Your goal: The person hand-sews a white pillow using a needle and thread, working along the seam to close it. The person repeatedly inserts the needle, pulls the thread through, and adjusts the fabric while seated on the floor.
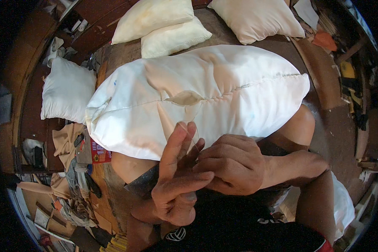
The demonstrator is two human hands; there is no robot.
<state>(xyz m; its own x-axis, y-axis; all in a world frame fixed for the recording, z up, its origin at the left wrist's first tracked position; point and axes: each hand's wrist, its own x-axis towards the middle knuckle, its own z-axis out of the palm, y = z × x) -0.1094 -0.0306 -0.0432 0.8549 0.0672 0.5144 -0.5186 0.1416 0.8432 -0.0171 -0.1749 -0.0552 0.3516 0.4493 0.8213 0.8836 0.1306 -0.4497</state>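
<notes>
Across my lap lies a large white stuffed pillow [256, 101], with a seam along its length and a gap [184, 98] at the middle of that seam. A thin pale thread [197, 138] runs from the pillow's gap side past the raised fingertips of my left hand [174, 180] and down to my right hand [233, 161]. The left hand's two raised fingertips are close together with the thread at them. My right hand is curled closed beside it, its fingers bent on the thread. Whether a needle is inside the right hand is hidden.
Two cream pillows [168, 31] overlap beyond the large one, with another pillow [256, 19] at the far right and a white one [67, 88] at left. Crumpled cloths [73, 189] and clutter lie at left. Tools and boards [353, 88] line the right side.
</notes>
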